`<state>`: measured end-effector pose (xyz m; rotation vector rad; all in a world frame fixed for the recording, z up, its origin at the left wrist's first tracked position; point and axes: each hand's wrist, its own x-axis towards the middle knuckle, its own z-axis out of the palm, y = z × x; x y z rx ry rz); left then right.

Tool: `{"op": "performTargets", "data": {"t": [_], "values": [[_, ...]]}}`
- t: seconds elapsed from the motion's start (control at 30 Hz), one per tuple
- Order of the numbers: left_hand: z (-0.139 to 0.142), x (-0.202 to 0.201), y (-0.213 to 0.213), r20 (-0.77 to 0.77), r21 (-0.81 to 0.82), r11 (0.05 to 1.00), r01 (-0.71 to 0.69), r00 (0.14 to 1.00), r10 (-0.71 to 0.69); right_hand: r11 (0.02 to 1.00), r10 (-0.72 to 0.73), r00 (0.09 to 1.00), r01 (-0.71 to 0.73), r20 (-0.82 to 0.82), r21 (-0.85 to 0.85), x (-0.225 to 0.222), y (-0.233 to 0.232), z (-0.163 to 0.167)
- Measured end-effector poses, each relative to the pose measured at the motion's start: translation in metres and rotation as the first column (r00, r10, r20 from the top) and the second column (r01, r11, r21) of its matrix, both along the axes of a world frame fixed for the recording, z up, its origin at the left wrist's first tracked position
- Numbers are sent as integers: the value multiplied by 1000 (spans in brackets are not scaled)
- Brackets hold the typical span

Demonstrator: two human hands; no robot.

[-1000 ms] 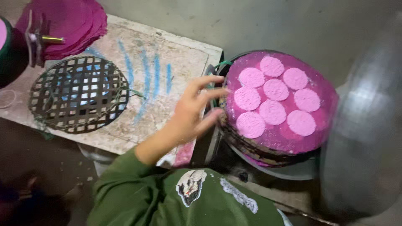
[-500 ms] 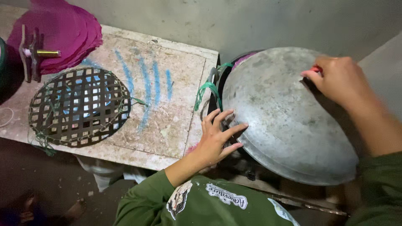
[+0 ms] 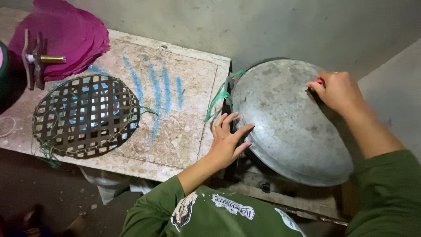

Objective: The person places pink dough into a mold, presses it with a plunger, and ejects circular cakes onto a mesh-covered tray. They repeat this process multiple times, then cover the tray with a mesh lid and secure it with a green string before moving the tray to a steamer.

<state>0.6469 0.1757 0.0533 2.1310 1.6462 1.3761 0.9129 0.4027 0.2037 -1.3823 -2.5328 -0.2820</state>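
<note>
A large round grey metal lid (image 3: 285, 118) lies over the pot at the right, hiding what is under it. My left hand (image 3: 228, 140) rests flat with fingers spread on the lid's left rim. My right hand (image 3: 335, 90) is closed around a small red knob or handle at the lid's far right side. Both arms wear green sleeves.
A worn stone-topped table (image 3: 184, 109) with blue streaks stands at left. On it lie a round woven lattice tray (image 3: 85, 115), a stack of magenta round sheets (image 3: 70, 30) and a metal press tool (image 3: 37, 59). Green string (image 3: 219, 94) hangs by the pot. A grey wall runs behind.
A second ago the pot was uncovered, showing pink discs. My right hand brought the metal lid over it, and the lid now sits lower and flatter with my left hand on its rim.
</note>
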Motion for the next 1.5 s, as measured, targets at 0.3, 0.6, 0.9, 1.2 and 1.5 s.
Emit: {"op": "performTargets", "data": {"t": [0.3, 0.6, 0.9, 1.2, 1.5], "values": [[3, -2, 3, -8, -13, 1000, 7, 1000, -8, 998, -52, 997, 53, -60, 20, 1, 4, -10], [3, -4, 5, -6, 30, 999, 44, 999, -44, 995, -91, 992, 94, -93, 34, 10, 8, -16], [-36, -124, -31, 73, -197, 969, -149, 983, 166, 942, 317, 783, -197, -535, 270, -35, -113, -17], [-110, -434, -115, 150, -153, 537, -830, 518, 842, 502, -426, 590, -477, -686, -721, -291, -210, -235], [-182, -536, -109, 727, -611, 790, 59, 436, 530, 311, -918, 46, -534, -394, -786, -435, -257, -316]]}}
